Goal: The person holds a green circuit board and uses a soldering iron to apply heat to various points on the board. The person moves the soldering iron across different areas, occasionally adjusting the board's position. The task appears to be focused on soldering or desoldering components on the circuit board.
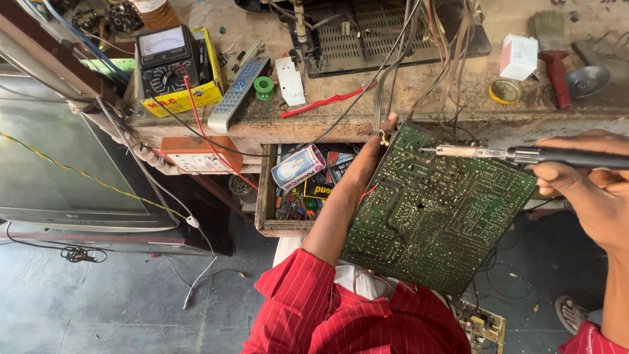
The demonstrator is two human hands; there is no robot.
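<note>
Cluttered repair tabletop [419, 98] | left hand [367, 164] is gripping green circuit board [436, 210] | right hand [583, 190] is clenching soldering iron [524, 155], tip pointing nine o'clock onto board's twelve o'clock edge

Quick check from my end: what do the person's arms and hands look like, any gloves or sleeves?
No gloves: both the left hand and the right hand are bare, with no rings or watch in view. The left arm wears a red sleeve with thin pale pinstripes, pushed up above the elbow so the forearm is uncovered. A bit of the same red striped cloth shows by the right arm.
</note>
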